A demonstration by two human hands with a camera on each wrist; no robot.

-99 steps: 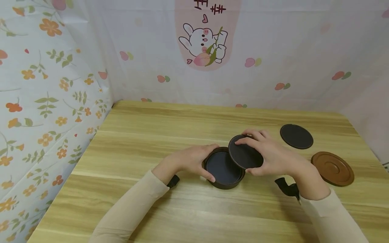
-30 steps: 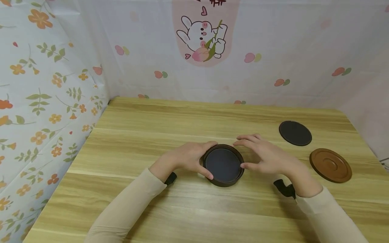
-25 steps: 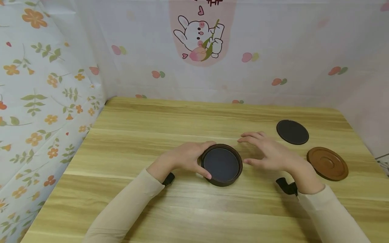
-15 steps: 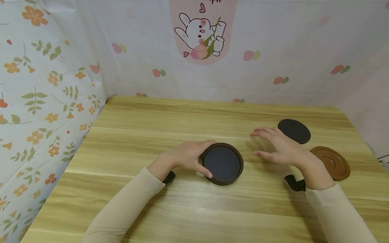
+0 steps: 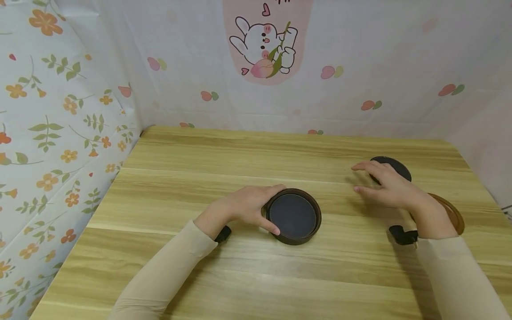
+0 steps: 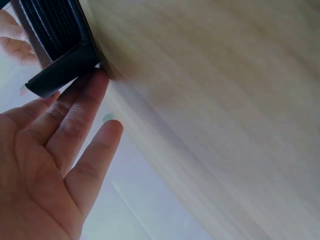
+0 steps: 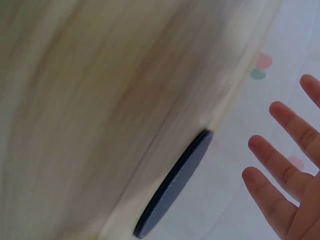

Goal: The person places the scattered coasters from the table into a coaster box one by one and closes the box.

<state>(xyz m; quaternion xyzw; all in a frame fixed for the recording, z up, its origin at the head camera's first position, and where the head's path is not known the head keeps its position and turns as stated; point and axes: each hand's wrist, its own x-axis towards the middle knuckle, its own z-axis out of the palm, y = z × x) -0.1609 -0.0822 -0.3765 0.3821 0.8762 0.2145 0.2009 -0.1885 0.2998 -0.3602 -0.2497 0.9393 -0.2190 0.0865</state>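
A round dark coaster holder [image 5: 294,242] stands on the table with a black coaster [image 5: 293,215] lying inside it. My left hand [image 5: 249,206] grips the holder's left side, thumb at the near rim and fingers at the far rim. Through a side opening in the left wrist view, several stacked coasters [image 6: 52,27] show. My right hand [image 5: 390,186] is spread and holds nothing, above the table at the right. Beyond it lies a loose black coaster [image 5: 398,168], partly hidden by the hand; its stitched edge shows in the right wrist view.
A brown round lid [image 5: 457,216] lies at the right, partly behind my right wrist. Black wrist-camera pieces [image 5: 403,235] hang under both wrists. A printed cloth [image 5: 180,66] hangs behind the wooden table [image 5: 224,280], and a floral one [image 5: 60,146] at the left.
My right hand earlier held a black coaster over the holder; the coaster went in and was let go. The hand has since moved right, towards the loose coaster. My left hand stays on the holder.
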